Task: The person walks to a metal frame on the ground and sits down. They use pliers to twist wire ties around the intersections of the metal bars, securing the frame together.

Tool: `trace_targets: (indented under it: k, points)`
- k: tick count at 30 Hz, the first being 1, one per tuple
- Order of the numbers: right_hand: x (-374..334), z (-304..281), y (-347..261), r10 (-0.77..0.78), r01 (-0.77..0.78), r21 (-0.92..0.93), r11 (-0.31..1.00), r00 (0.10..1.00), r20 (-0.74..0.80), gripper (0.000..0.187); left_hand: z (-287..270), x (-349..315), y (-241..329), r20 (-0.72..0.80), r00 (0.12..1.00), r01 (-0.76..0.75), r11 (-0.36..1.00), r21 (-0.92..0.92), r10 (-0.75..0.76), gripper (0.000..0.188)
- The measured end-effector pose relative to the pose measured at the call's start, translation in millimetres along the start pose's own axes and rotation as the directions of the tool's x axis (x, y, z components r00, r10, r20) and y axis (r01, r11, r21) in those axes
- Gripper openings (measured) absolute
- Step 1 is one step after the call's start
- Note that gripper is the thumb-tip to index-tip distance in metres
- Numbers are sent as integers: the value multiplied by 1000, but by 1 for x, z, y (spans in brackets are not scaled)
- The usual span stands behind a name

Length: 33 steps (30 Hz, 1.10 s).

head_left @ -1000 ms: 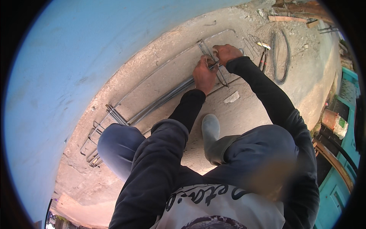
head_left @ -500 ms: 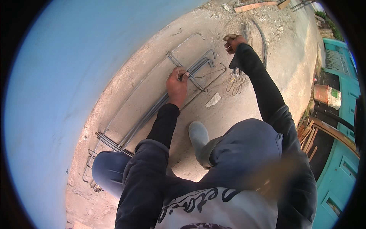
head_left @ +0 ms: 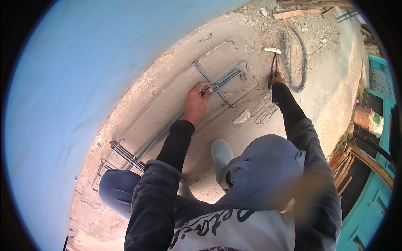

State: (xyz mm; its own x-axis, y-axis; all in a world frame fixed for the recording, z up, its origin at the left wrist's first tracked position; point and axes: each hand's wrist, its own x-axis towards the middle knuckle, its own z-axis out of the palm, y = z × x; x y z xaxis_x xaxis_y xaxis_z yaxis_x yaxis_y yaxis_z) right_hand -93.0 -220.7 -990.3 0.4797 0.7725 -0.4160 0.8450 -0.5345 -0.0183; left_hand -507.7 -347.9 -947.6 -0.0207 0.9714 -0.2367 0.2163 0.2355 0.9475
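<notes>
My left hand (head_left: 196, 102) is closed around a bundle of long steel bars (head_left: 167, 121), near their hooked ends (head_left: 240, 69). A rectangular steel stirrup (head_left: 224, 97) crosses the bars just beyond my fingers. Out to the right, my right hand (head_left: 278, 78) is closed on a dark two-handled tool that looks like pincers (head_left: 274, 65); its jaws cannot be made out clearly. Loops of thin tie wire (head_left: 264, 113) lie beside that hand. A small white and yellow scrap (head_left: 272, 50) sits at the tool's far end.
A larger wire coil (head_left: 305, 62) lies on the ground at the far right. More stirrups (head_left: 121, 152) sit around the bars' near end by my left knee. A blue wall (head_left: 83, 75) runs along the left. A stone chip (head_left: 241, 116) lies near my boot (head_left: 221, 154).
My right hand has come back toward me and closed on the pincers, uncovering the white and yellow scrap. My left hand stays on the bars. The view has shifted slightly.
</notes>
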Motion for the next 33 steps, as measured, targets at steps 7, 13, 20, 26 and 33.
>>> trace_targets:
  k: [7,13,20,26,33]
  points:
    - [21,11,12,217,-218,136,966,976,23,66,-4,2,4,36,998,41,996,85,-44,22]
    - [-43,-14,-7,122,-308,610,730,937,328,33,0,5,-20,28,999,38,992,116,-41,24]
    - [-96,-107,3,-325,88,579,811,890,319,34,2,4,9,78,997,2,991,137,-13,29]
    - [-149,-186,-90,-534,612,-104,784,750,390,61,-8,8,-8,117,993,5,1000,29,-9,30]
    - [-179,-195,-166,-595,807,-323,495,586,551,58,-5,11,-16,129,992,1,996,91,-13,31]
